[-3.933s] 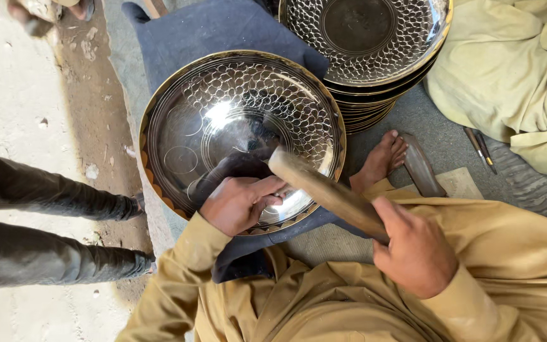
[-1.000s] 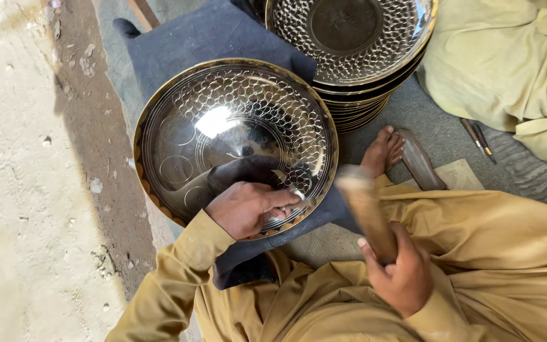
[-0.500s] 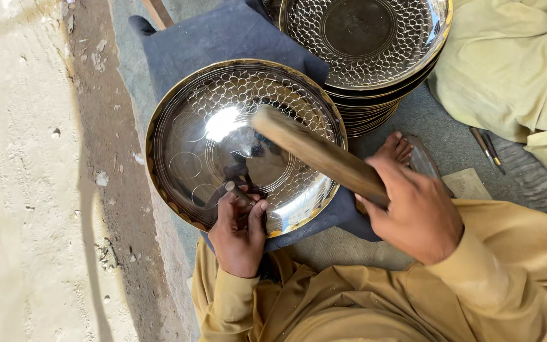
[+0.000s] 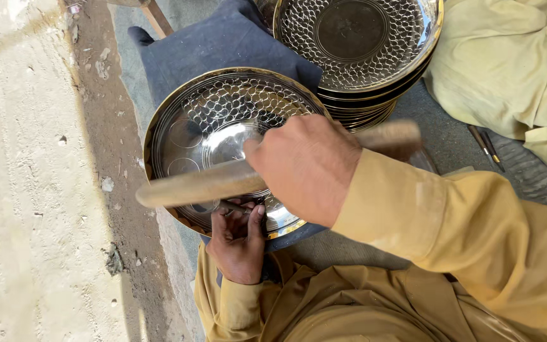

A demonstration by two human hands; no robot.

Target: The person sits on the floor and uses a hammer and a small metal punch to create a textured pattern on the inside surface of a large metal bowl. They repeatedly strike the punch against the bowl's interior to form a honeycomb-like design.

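Overhead, right hand (image 4: 305,168) fingers grip the wooden stick (image 4: 204,183); left hand (image 4: 238,244) pinches a punch (image 4: 232,207).

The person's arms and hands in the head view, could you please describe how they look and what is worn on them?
Both hands, left and right, are bare, with no gloves. Both arms wear long, loose mustard-yellow sleeves reaching the wrists, of wrinkled cloth.

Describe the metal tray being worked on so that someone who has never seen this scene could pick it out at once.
Start at the dark blue cloth spread on the ground. The metal tray lies on its near end, under the wooden stick in the right hand. Unlike the stacked trays behind, it lies alone, with its scale pattern only partly done.
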